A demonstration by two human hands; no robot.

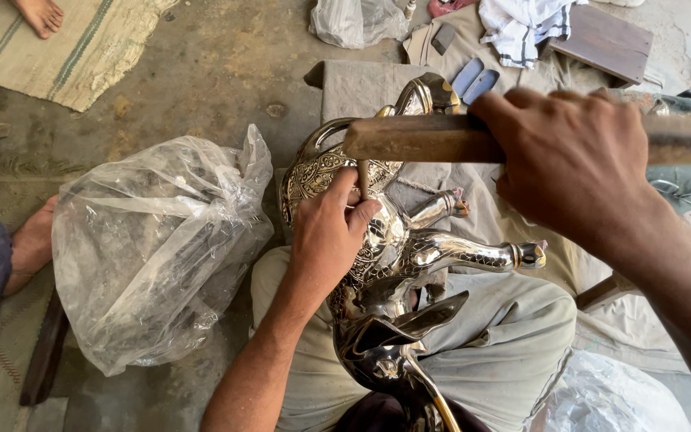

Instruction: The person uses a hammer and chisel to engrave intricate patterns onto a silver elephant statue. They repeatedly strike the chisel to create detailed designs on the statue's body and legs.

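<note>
Clear plastic bag (pixel 153 248) beside left hand (pixel 325 240)

The animal figure (pixel 397 264) is polished metal, mirror-glossy, with engraved brassy patterning on its back. The stick (pixel 417 138) looks like worn, matt wood. The bag (pixel 149 240) is thin, crinkled clear plastic; the floor (pixel 217 72) seems rough, stained concrete.

Right hand (pixel 573 160) hides the stick's (pixel 417 138) middle; the figure's (pixel 393 264) base runs off the bottom edge; bag (pixel 149 248) contents unreadable.
</note>
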